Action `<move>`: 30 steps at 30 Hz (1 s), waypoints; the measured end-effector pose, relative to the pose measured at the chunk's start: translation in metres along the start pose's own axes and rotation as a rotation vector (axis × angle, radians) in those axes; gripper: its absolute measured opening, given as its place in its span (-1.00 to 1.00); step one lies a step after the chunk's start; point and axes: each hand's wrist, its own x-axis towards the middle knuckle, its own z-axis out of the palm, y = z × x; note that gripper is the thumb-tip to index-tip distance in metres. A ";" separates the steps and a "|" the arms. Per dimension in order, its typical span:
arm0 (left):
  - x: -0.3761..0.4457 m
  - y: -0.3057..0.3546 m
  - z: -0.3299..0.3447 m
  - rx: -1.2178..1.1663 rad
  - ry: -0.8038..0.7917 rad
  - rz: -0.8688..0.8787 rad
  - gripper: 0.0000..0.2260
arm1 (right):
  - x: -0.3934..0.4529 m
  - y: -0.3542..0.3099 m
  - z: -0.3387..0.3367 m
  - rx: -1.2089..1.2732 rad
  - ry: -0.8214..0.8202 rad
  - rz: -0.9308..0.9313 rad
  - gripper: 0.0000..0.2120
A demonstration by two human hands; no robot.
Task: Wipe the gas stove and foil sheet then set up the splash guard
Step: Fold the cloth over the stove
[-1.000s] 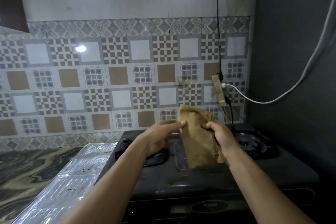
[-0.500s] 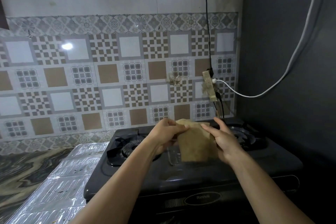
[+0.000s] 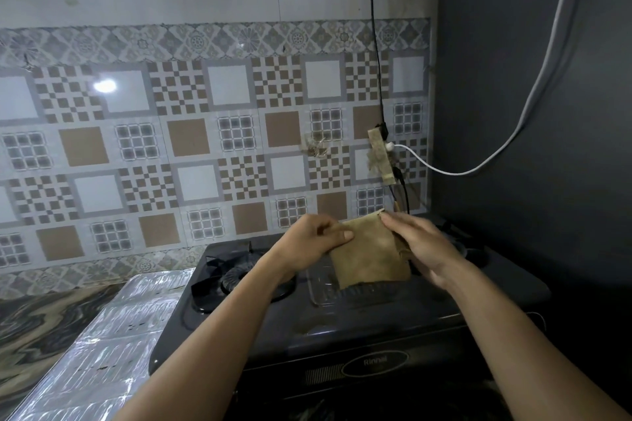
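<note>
- The brown cloth (image 3: 367, 251) is held between both hands above the middle of the gas stove (image 3: 342, 318). The left hand (image 3: 309, 243) is closed on its left edge, thumb pressed on top; the right hand (image 3: 422, 246) is closed on its right side, fingers laid across the upper corner.
- Compared with a second ago, the cloth is seen folded from a long hanging strip into a compact rectangular pad, and it has been brought lower, nearer the stove top.
- It is judged that the pad is ready and that wiping has not yet begun; the cloth is not seen touching any surface.
- Bare stove top lies directly beneath the hands. The left burner (image 3: 239, 278) sits just left of them; the right burner is mostly hidden behind the right hand.
- The foil sheet (image 3: 113, 335) lies on the counter against the stove's left edge, unobstructed.
- Movement rightward is bounded by the dark wall (image 3: 530, 147); cables (image 3: 403, 195) hang near the rear right corner.
- No splash guard can be identified.
</note>
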 end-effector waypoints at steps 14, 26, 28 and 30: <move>0.002 -0.010 0.053 -0.527 0.016 -0.320 -0.79 | -0.022 0.054 0.029 0.651 0.181 0.225 -0.81; 0.063 -0.063 0.071 0.350 -0.159 -0.222 -0.68 | 0.046 0.049 -0.055 0.045 0.362 0.128 -0.72; 0.087 -0.076 0.074 0.506 -0.123 -0.256 -0.57 | 0.090 0.043 -0.079 -0.143 0.388 0.088 -0.69; 0.120 -0.089 0.081 0.568 -0.118 -0.269 -0.58 | 0.144 0.039 -0.108 -0.302 0.409 0.047 -0.65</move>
